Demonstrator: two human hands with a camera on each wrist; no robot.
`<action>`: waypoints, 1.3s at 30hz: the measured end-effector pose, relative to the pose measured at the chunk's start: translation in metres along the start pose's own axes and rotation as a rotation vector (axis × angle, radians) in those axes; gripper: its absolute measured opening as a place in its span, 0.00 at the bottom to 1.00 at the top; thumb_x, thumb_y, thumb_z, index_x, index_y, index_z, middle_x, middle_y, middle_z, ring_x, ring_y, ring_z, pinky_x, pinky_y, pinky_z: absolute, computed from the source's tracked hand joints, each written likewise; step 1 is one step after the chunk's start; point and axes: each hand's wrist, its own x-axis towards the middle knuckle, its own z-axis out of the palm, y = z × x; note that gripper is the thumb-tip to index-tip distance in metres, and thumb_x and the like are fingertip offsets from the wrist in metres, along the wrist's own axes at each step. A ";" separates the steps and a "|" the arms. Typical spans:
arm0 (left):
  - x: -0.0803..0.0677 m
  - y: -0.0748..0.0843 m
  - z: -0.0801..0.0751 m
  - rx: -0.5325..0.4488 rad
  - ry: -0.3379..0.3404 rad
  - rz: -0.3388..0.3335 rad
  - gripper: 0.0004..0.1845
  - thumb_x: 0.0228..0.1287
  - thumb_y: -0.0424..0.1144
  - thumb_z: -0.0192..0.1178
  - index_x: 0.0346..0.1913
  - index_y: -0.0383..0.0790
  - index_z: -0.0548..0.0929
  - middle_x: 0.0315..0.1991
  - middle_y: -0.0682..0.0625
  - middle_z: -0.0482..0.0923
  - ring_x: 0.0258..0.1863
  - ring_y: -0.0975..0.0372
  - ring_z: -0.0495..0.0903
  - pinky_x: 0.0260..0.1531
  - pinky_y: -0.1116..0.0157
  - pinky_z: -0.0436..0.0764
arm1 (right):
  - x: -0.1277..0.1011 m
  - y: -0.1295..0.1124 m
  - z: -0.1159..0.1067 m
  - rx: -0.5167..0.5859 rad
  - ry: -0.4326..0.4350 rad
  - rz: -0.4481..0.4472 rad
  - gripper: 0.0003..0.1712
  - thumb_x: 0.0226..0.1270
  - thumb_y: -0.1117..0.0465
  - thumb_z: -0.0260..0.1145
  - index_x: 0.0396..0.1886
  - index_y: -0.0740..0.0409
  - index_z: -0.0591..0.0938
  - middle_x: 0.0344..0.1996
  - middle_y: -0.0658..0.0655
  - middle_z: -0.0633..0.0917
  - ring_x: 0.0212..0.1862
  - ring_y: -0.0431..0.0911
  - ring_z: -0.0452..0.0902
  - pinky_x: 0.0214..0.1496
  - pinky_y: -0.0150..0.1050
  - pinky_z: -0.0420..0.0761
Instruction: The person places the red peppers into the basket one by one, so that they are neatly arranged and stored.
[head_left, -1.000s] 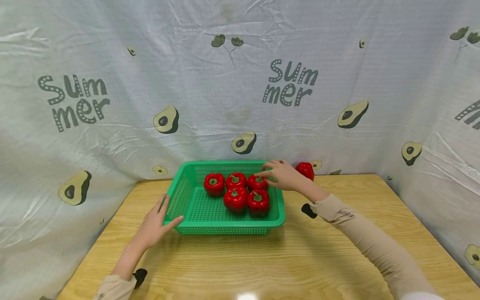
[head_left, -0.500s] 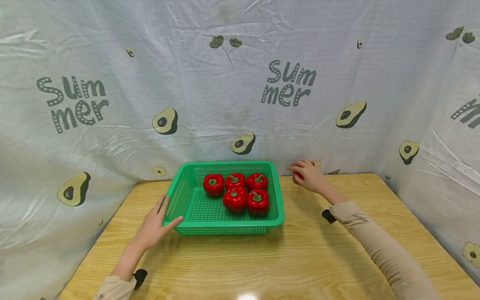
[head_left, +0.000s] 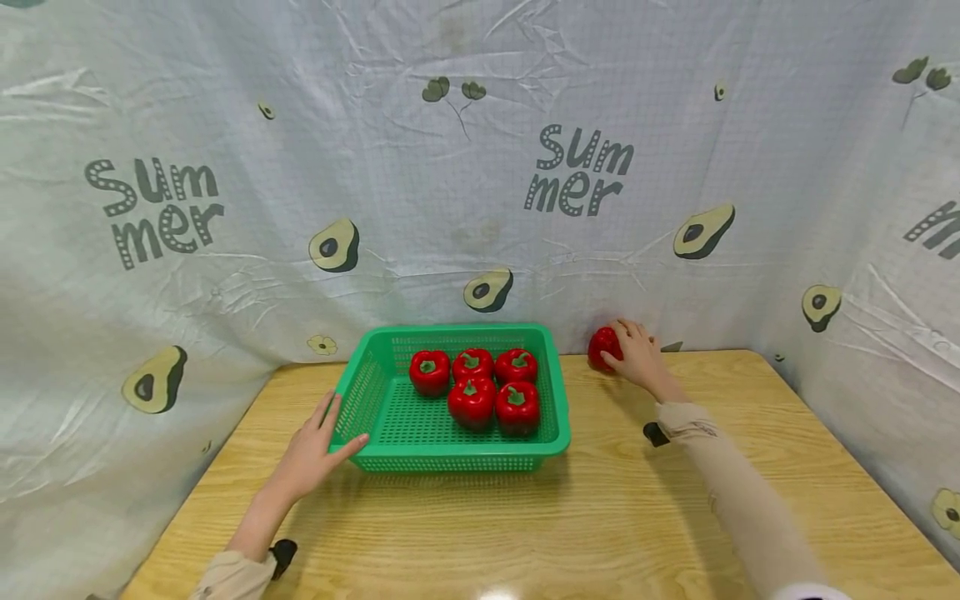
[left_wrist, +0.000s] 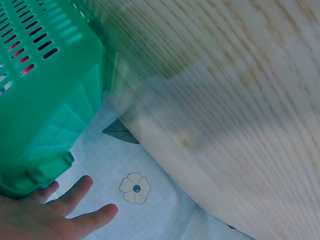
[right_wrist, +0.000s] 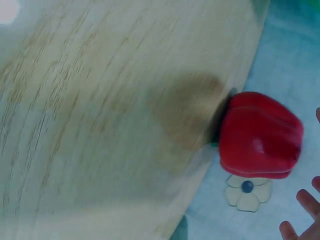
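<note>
A green perforated plastic basket (head_left: 450, 451) stands on the table with several glossy red bell peppers (head_left: 472, 402) inside, stems up. At its near left corner, my left hand (head_left: 306, 457) rests on the rim with fingers straight and spread; in the left wrist view those fingers (left_wrist: 75, 197) lie by the basket's edge. One more red bell pepper (head_left: 602, 350) sits outside, right of the basket at the table's back. My right hand (head_left: 641, 360) is right beside it. In the right wrist view this bell pepper (right_wrist: 260, 136) has its green stem toward the tabletop, and loosely bent fingertips (right_wrist: 306, 200) show apart from it.
A white cloth (head_left: 405, 167) printed with avocados and "summer" hangs behind and beside the wooden table (head_left: 450, 525). Its folds come down close behind the basket and the lone pepper. Inside the basket, the peppers fill the middle and right.
My right hand has left the basket's right side and moved right to the lone bell pepper. It covered most of that pepper half a second ago and now sits at its right side. Left hand unchanged.
</note>
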 end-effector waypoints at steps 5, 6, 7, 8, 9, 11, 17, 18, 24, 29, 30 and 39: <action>0.000 0.000 0.002 0.002 0.001 -0.001 0.46 0.60 0.56 0.51 0.67 0.26 0.45 0.68 0.31 0.41 0.62 0.34 0.51 0.55 0.37 0.57 | 0.004 0.004 0.007 -0.025 -0.084 0.054 0.37 0.58 0.51 0.61 0.64 0.61 0.60 0.63 0.69 0.59 0.63 0.66 0.52 0.52 0.69 0.56; 0.000 0.000 0.002 0.002 0.000 -0.002 0.46 0.60 0.57 0.51 0.68 0.26 0.45 0.68 0.31 0.41 0.63 0.34 0.51 0.55 0.37 0.57 | 0.005 0.005 0.008 -0.042 -0.102 0.055 0.37 0.59 0.50 0.60 0.64 0.60 0.60 0.63 0.69 0.59 0.63 0.66 0.52 0.51 0.69 0.56; 0.000 0.000 0.002 -0.001 -0.002 -0.002 0.46 0.60 0.57 0.51 0.68 0.26 0.45 0.68 0.31 0.41 0.63 0.34 0.51 0.55 0.37 0.57 | 0.006 0.005 0.009 -0.060 -0.121 0.054 0.37 0.59 0.50 0.59 0.65 0.59 0.59 0.64 0.69 0.59 0.63 0.67 0.52 0.51 0.70 0.56; 0.000 0.000 0.002 -0.002 -0.004 -0.002 0.46 0.60 0.57 0.51 0.68 0.26 0.45 0.68 0.30 0.41 0.63 0.34 0.51 0.55 0.38 0.57 | 0.006 0.004 0.010 -0.082 -0.141 0.051 0.37 0.60 0.50 0.59 0.65 0.58 0.59 0.64 0.69 0.58 0.64 0.67 0.52 0.51 0.71 0.56; 0.000 0.000 0.003 -0.003 -0.005 -0.003 0.46 0.60 0.57 0.51 0.68 0.26 0.45 0.68 0.30 0.41 0.63 0.34 0.51 0.55 0.38 0.57 | 0.006 0.004 0.010 -0.100 -0.159 0.044 0.36 0.61 0.50 0.58 0.66 0.56 0.59 0.64 0.68 0.58 0.64 0.67 0.52 0.52 0.71 0.57; 0.000 0.000 0.003 -0.004 -0.006 -0.004 0.46 0.60 0.57 0.50 0.68 0.26 0.45 0.68 0.30 0.41 0.63 0.35 0.51 0.55 0.38 0.58 | 0.005 0.002 0.010 -0.127 -0.188 0.029 0.34 0.61 0.51 0.58 0.65 0.54 0.62 0.64 0.68 0.59 0.64 0.66 0.53 0.51 0.71 0.57; 0.000 0.000 0.003 -0.006 0.003 -0.001 0.46 0.60 0.57 0.50 0.67 0.26 0.46 0.68 0.31 0.41 0.63 0.35 0.51 0.55 0.38 0.58 | 0.002 -0.001 0.011 -0.148 -0.176 -0.008 0.31 0.54 0.54 0.65 0.59 0.51 0.68 0.57 0.72 0.61 0.57 0.70 0.58 0.47 0.68 0.62; 0.000 0.000 0.003 -0.006 0.004 -0.002 0.46 0.60 0.57 0.50 0.68 0.26 0.46 0.68 0.31 0.41 0.63 0.35 0.51 0.55 0.38 0.58 | 0.001 -0.001 0.011 -0.157 -0.163 -0.016 0.32 0.52 0.54 0.67 0.57 0.52 0.68 0.54 0.73 0.62 0.54 0.71 0.59 0.45 0.68 0.63; 0.000 0.000 0.003 0.000 0.002 -0.003 0.46 0.60 0.57 0.50 0.68 0.27 0.45 0.68 0.31 0.41 0.62 0.34 0.53 0.54 0.38 0.58 | -0.004 0.003 0.011 -0.239 -0.125 -0.003 0.37 0.42 0.51 0.73 0.49 0.56 0.63 0.47 0.74 0.66 0.45 0.73 0.64 0.41 0.67 0.67; 0.000 0.000 0.002 0.010 0.002 -0.007 0.46 0.61 0.57 0.50 0.68 0.27 0.45 0.68 0.31 0.41 0.61 0.33 0.54 0.53 0.37 0.58 | -0.006 0.008 0.007 -0.332 -0.173 0.034 0.43 0.41 0.46 0.72 0.54 0.54 0.61 0.47 0.76 0.68 0.44 0.73 0.66 0.43 0.68 0.66; 0.000 0.000 0.002 0.012 0.002 -0.008 0.46 0.61 0.57 0.50 0.68 0.27 0.45 0.68 0.31 0.41 0.61 0.33 0.54 0.53 0.37 0.58 | -0.007 0.009 0.006 -0.343 -0.187 0.038 0.45 0.40 0.45 0.72 0.56 0.52 0.60 0.48 0.76 0.67 0.43 0.72 0.67 0.43 0.68 0.65; 0.000 0.000 0.001 0.007 0.010 -0.003 0.46 0.61 0.57 0.50 0.68 0.26 0.45 0.68 0.31 0.42 0.61 0.33 0.54 0.53 0.37 0.58 | -0.018 0.015 -0.004 -0.322 -0.261 0.051 0.46 0.42 0.44 0.70 0.62 0.50 0.64 0.53 0.76 0.65 0.47 0.74 0.65 0.48 0.73 0.57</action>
